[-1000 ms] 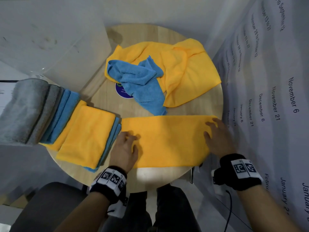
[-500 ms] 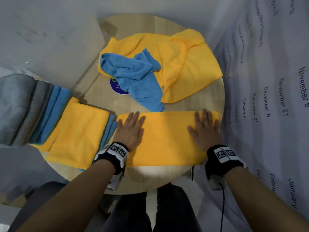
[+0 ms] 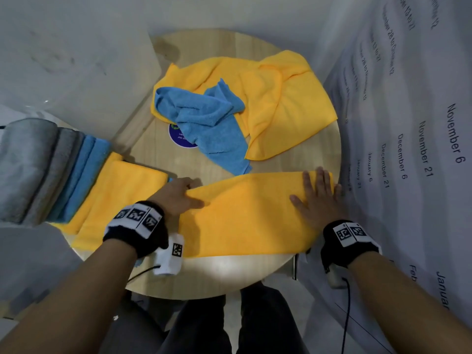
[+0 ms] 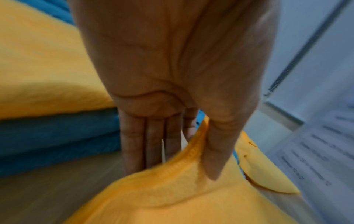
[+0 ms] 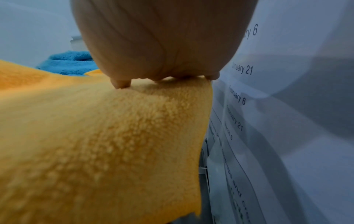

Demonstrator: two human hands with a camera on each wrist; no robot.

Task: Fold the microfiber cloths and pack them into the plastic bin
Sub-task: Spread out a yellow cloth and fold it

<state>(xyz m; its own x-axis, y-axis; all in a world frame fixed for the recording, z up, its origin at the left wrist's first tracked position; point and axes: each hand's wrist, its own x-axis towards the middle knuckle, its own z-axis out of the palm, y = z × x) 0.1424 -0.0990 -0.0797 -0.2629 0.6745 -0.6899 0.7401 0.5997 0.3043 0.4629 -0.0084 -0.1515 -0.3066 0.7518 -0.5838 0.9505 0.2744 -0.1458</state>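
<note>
A yellow cloth [image 3: 250, 215], folded into a long strip, lies across the near part of the round wooden table [image 3: 229, 274]. My left hand [image 3: 178, 194] grips its left end, thumb on top and fingers beneath, lifting that edge; the left wrist view shows the pinched yellow cloth [image 4: 182, 181] under my thumb. My right hand [image 3: 318, 198] lies flat, fingers straight, pressing the strip's right end, seen close as yellow cloth [image 5: 114, 136] in the right wrist view. A clear plastic bin [image 3: 76, 72] stands at the back left.
Folded yellow, blue and grey cloths [image 3: 76, 182] are stacked at the table's left edge. A crumpled blue cloth [image 3: 204, 118] lies on an unfolded yellow cloth [image 3: 288, 103] at the back. A white printed sheet [image 3: 408, 149] hangs along the right.
My left hand went from lying flat on the strip to gripping and raising its left end. My right hand slid toward the right end and stays flat.
</note>
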